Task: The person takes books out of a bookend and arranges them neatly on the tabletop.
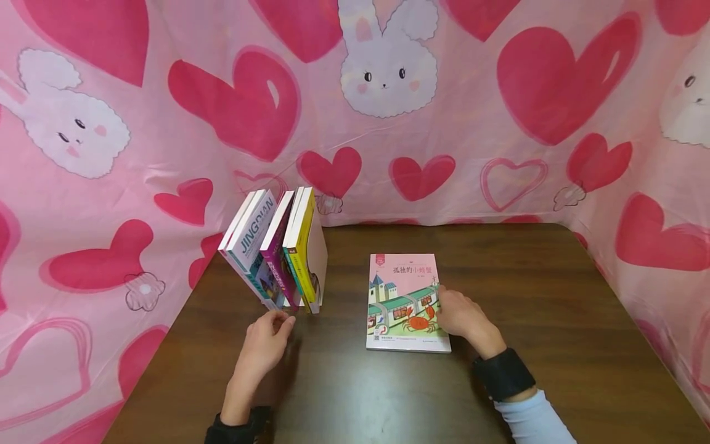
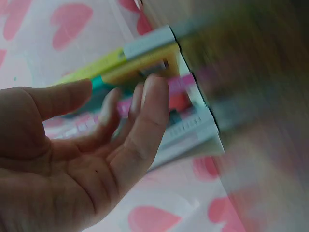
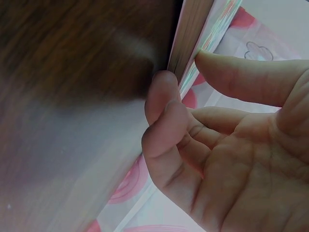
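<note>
Book (image 1: 405,302) — likely light, bendy, slick-covered; best taken by its long edge, where right hand (image 1: 465,314) pinches it. Left hand (image 1: 266,344) — relaxed, holding nothing.

The flat rectangular pink paperback book (image 1: 407,302) bears 1 red-orange crab (image 1: 420,324). The upright rectangular books (image 1: 280,265) show yellow, purple and white, 1 with teal lettering (image 1: 257,226). Red hearts (image 1: 554,86) and white rabbits (image 1: 388,77) pattern the pink fabric backdrop (image 1: 471,126); the wood-grained table (image 1: 516,277) is dark brown.
</note>
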